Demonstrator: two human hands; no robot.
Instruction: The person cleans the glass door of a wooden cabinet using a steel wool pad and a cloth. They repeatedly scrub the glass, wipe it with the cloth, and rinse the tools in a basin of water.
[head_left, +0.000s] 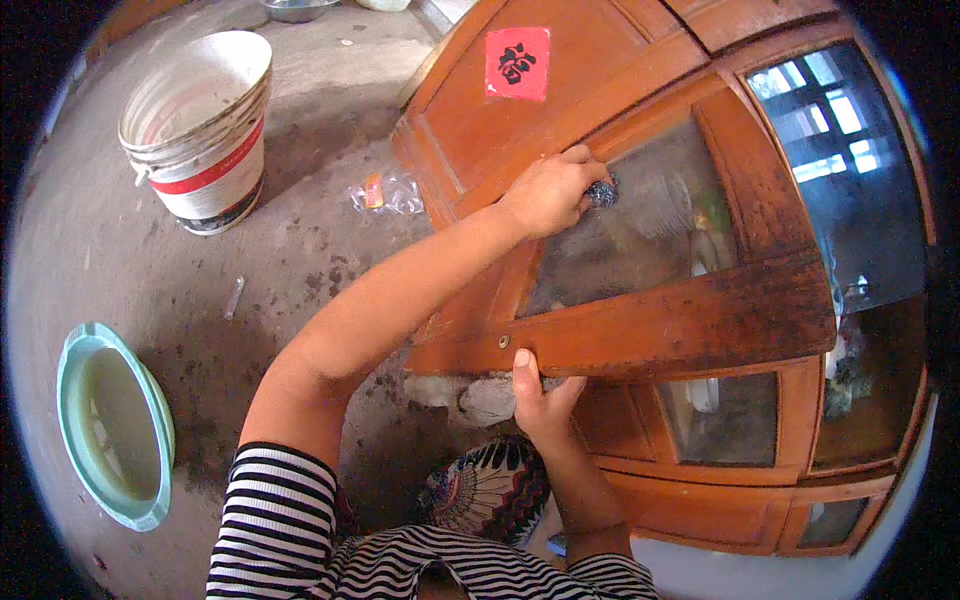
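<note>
My left hand (555, 191) holds a metal wire scouring ball (602, 193) against the glass pane (637, 217) of an open wooden cabinet door (675, 319). Pale, streaky smears mark the pane to the right of the ball. Below it, my right hand (544, 405) grips the door's lower edge, its thumb on the face near a small round lock (504, 341) and its fingers hidden behind. Dark stains spot the door's frame.
A white bucket (210, 169) with a red band stands on the concrete floor. At left is a green basin (166, 442) of cloudy water. A crumpled clear plastic wrapper (394, 193) lies near the cabinet. Another panel (457, 112) bears a red paper square (517, 64) with writing.
</note>
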